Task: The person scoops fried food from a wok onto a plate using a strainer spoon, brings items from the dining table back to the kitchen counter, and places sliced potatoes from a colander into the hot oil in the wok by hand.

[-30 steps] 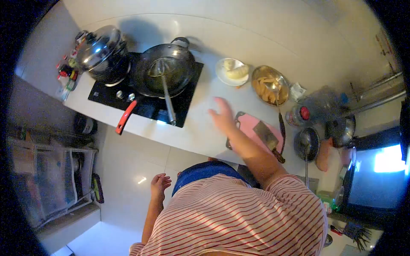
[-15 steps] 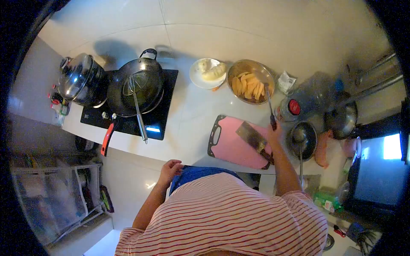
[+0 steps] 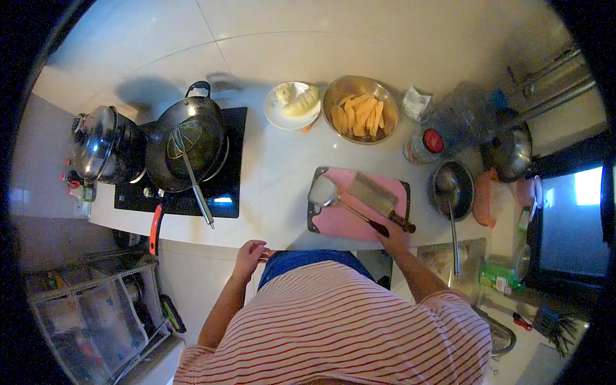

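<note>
My right hand [image 3: 394, 240] is closed round the dark handle end of a metal ladle [image 3: 323, 192], whose round bowl is over the left part of the pink cutting board [image 3: 333, 221]. A cleaver [image 3: 373, 194] lies on the board beside it. Near the counter's front edge, my left hand [image 3: 251, 254] hangs by my waist with its fingers loosely curled and slightly apart, holding nothing. Behind the board, yellow-orange strips [image 3: 362, 115] lie in a metal bowl [image 3: 330, 96]. Left of that bowl, a white plate [image 3: 274, 115] bears pale pieces.
A wok [image 3: 160, 167] with a wire whisk [image 3: 192, 176] sits on the black cooktop [image 3: 229, 141], beside a lidded pot [image 3: 102, 144]. To the right are a red-lidded jar [image 3: 420, 149], a small dark pan [image 3: 463, 183] with a ladle, and a sink [image 3: 443, 256].
My right hand has taken the ladle out of the bowl of strips and brought it down over the board. The view has shifted, and my left hand remains by my waist.
</note>
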Demonstrator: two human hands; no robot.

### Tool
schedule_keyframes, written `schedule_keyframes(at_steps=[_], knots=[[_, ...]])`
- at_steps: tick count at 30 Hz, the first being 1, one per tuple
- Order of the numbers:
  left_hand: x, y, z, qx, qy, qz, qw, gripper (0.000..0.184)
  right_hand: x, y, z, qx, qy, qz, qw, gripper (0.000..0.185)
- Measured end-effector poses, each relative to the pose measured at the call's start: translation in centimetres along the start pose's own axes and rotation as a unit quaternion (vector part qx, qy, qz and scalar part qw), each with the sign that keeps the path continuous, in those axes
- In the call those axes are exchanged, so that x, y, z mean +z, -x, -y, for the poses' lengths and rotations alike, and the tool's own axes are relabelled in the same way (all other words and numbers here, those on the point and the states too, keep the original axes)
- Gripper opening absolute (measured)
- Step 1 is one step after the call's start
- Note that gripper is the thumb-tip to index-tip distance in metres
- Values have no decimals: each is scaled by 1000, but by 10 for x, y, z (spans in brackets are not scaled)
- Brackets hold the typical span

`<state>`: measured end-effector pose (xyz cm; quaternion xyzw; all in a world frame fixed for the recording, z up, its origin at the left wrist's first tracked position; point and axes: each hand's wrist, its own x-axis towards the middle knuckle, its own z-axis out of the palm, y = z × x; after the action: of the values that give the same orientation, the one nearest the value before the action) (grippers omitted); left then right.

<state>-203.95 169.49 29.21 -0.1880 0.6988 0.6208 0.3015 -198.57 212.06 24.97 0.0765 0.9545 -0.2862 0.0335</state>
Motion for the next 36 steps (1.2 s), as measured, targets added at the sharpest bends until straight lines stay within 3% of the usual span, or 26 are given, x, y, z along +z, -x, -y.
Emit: schedule_keyframes(at_steps=[3,6,7,9,11,12,14,15,17,19,22,23,26,28,30,32,33,36], knots=[[-7,6,7,3,-6,-21,1000,22,-6,-31,9,45,135,39,989,43],[-7,14,18,-17,18,-42,999,21,-24,-105,28,63,-91,-53,992,44],[-7,14,22,-25,31,-46,998,21,5,-142,-9,-43,69,-117,990,44],[-5,20,24,-26,53,-53,997,20,69,-224,-69,-74,-146,-138,977,43],[2,28,17,-15,70,-60,996,20,91,-279,-81,11,-467,-60,882,44],[5,31,15,-5,61,-67,996,21,95,-302,-89,1,-444,-53,894,45],[6,38,9,12,43,-81,996,23,88,-318,-46,95,-599,-85,791,49],[5,42,7,27,43,-82,995,23,60,-301,-8,205,-737,-120,633,50],[6,50,2,35,91,-107,989,23,33,-269,43,208,-703,-198,651,49],[10,65,-28,33,140,-116,983,22,25,-239,49,208,-654,-215,695,47],[13,64,-40,83,164,-86,979,30,4,-185,47,197,-562,-140,791,42],[13,65,-51,104,161,-52,980,40,-6,-167,50,189,-532,-112,818,41],[23,61,-77,140,244,-44,959,46,-22,-118,67,165,-461,-36,871,37],[21,68,-93,117,271,-17,955,48,-17,-99,75,146,-405,5,902,37],[9,77,-86,106,292,-7,950,48,-12,-67,126,129,-375,46,917,40],[-12,83,-72,111,310,-14,944,46,-23,-51,197,39,-410,73,908,38],[-29,99,-70,102,326,-52,939,36,-24,-48,232,-7,-426,86,901,37],[-90,132,-41,88,382,-105,914,33,-13,-52,311,-18,-532,185,826,35]])
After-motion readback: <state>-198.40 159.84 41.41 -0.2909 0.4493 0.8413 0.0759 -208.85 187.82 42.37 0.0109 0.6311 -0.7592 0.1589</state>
